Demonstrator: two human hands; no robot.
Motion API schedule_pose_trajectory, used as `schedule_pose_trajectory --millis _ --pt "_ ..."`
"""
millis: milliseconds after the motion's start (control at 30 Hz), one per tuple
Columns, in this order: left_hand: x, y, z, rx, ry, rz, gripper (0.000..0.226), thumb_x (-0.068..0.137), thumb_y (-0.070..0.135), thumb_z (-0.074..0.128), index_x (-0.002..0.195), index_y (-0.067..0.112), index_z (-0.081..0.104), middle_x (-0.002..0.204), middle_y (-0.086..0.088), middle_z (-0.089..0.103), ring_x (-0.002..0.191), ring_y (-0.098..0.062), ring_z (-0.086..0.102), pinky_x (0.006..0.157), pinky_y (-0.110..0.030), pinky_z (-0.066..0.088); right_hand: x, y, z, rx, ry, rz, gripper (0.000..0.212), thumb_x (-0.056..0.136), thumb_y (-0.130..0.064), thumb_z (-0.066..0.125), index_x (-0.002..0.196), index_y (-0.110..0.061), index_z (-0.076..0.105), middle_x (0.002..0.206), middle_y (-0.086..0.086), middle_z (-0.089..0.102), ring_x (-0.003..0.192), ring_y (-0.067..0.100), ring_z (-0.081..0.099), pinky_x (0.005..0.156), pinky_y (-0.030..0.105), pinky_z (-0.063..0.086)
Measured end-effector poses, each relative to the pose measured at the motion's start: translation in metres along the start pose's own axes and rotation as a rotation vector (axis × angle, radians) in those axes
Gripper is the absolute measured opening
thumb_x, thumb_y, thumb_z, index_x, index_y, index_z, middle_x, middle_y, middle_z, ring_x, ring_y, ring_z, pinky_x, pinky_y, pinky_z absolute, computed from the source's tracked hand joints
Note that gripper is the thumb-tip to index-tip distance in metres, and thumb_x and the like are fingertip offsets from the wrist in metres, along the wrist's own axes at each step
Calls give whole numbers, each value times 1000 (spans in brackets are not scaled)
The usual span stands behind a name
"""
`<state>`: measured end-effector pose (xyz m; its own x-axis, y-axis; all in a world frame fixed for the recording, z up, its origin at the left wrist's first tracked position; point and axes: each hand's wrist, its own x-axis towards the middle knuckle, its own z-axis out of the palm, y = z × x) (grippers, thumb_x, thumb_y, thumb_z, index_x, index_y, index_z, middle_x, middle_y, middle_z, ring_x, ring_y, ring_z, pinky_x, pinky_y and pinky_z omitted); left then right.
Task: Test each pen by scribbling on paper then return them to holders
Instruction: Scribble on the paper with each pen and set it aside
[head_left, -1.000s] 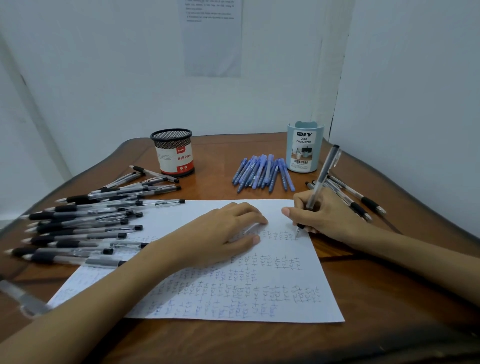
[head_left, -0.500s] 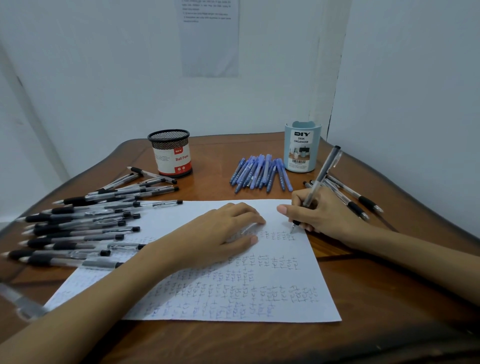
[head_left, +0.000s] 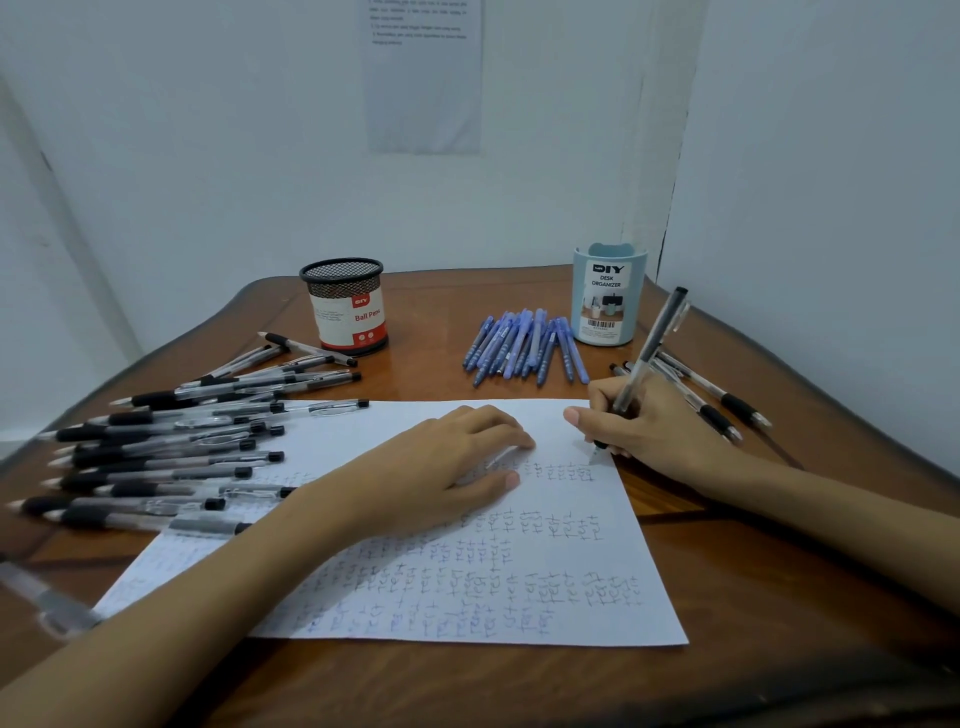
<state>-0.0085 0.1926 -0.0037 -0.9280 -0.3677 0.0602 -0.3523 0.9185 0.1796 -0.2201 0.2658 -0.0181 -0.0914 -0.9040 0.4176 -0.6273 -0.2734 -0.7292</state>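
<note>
Right now gripping a grey pen (head_left: 650, 351) with the right hand (head_left: 662, 434), fingers curled round the lower barrel, tip down on the paper (head_left: 415, 418) near its right edge. Slanting up and away from the paper, top end aimed toward the blue holder (head_left: 610, 299) beyond the paper's far right corner, so nearer this hand. Pressing the paper with the left hand (head_left: 441, 470), fingers relaxed and flat, holding nothing. Likely lifting next, then carrying holderward; which holder, hard to tell.

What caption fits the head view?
Right hand writes with a clear black-grip pen on the white paper sheet while the left hand steadies it.
</note>
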Motion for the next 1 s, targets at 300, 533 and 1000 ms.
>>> schedule_pose_trajectory --millis 300,533,1000 --pt "0 1 0 -4 1 -3 41 97 43 35 137 34 38 139 18 35 122 8 29 101 -10 25 -2 -11 -1 -1 -11 23 35 79 -38 61 59 -10 54 44 -11 51 47 1 49 49 16 41" --pt "0 3 -3 -8 -17 -13 42 97 43 34 138 34 37 141 18 34 123 7 29 102 -11 25 -1 -17 -7 257 130 171 59 94 -50 33 53 -16 58 60 10 51 48 7 43 48 15 32" --pt "0 4 -5 -13 -20 -12 42 97 43 34 138 34 36 141 21 33 124 9 29 105 -12 26 3 -16 -21 243 151 148 32 94 -35 40 87 -12 61 41 -7 41 39 2 39 47 10 39"
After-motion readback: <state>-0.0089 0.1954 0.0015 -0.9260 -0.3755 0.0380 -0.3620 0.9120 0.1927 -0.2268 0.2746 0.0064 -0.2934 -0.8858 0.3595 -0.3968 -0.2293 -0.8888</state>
